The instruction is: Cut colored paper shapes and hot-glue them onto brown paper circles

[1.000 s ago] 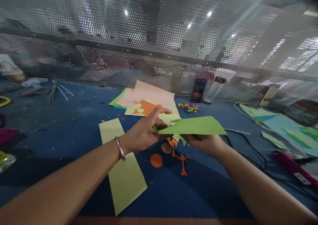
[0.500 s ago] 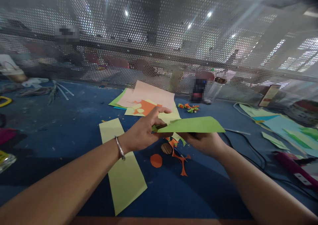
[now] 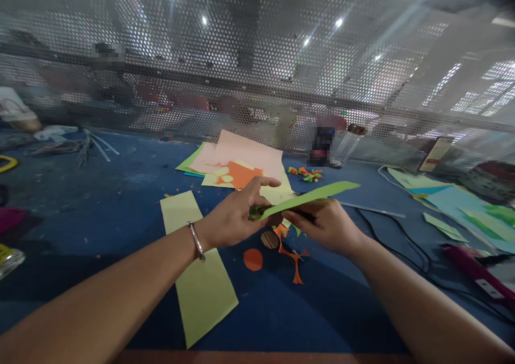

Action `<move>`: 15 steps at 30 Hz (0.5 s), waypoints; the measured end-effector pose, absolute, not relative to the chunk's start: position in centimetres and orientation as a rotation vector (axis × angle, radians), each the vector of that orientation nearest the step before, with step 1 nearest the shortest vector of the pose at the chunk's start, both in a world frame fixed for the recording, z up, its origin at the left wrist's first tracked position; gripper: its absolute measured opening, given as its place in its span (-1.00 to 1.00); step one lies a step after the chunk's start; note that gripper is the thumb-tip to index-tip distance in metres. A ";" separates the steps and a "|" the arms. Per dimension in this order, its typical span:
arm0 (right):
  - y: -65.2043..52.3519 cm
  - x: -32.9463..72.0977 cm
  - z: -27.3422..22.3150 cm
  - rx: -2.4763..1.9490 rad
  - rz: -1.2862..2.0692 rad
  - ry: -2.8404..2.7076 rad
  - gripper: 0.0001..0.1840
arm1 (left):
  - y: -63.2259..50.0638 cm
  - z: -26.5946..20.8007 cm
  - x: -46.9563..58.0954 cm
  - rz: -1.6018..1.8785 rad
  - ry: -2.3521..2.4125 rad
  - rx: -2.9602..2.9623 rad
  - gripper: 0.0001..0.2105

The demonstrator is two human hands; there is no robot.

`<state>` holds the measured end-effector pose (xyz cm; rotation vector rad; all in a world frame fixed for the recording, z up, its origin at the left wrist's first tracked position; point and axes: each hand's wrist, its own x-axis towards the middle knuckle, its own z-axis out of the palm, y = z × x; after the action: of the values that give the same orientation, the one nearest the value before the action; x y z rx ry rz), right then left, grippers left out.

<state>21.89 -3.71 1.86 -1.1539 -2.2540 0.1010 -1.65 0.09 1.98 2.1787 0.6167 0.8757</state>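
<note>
A sheet of light green paper is held up above the table, tilted and seen nearly edge-on. My left hand, with a silver bangle at the wrist, pinches the sheet's left end between curled fingers, index finger stretched forward. Under the sheet, my right hand is closed; a dark shape shows at its fingers, but I cannot make out what it grips. Below the hands lie an orange paper circle, a round wooden piece and orange paper offcuts.
A pale yellow-green paper strip lies beneath my left forearm. Stacked coloured sheets lie further back, beside small paper scraps. To the right are blue and green papers, black cable and a magenta tool.
The green sheet has tipped, its right end rising, so it looks narrower. My right hand has turned and shifted slightly, showing more of its fingers; my left hand has barely moved.
</note>
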 end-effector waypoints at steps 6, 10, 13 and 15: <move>-3.9 21.8 2.1 -1.219 0.059 -2.296 -0.64 | 0.1 2.0 -1.7 0.774 0.667 2.193 -0.43; -3.7 21.8 1.9 -1.216 0.063 -2.298 -0.64 | 0.1 2.0 -1.7 0.782 0.683 2.185 -0.40; -3.6 21.9 1.7 -1.194 0.074 -2.299 -0.64 | 0.1 1.8 -1.7 0.802 0.685 2.185 -0.42; -3.5 21.9 1.5 -1.186 0.059 -2.276 -0.59 | 0.1 1.7 -1.6 0.870 0.665 2.168 -0.46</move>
<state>21.87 -3.48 1.50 -1.1862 -2.2762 0.0589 -1.62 0.08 1.66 2.1685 0.6652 0.8700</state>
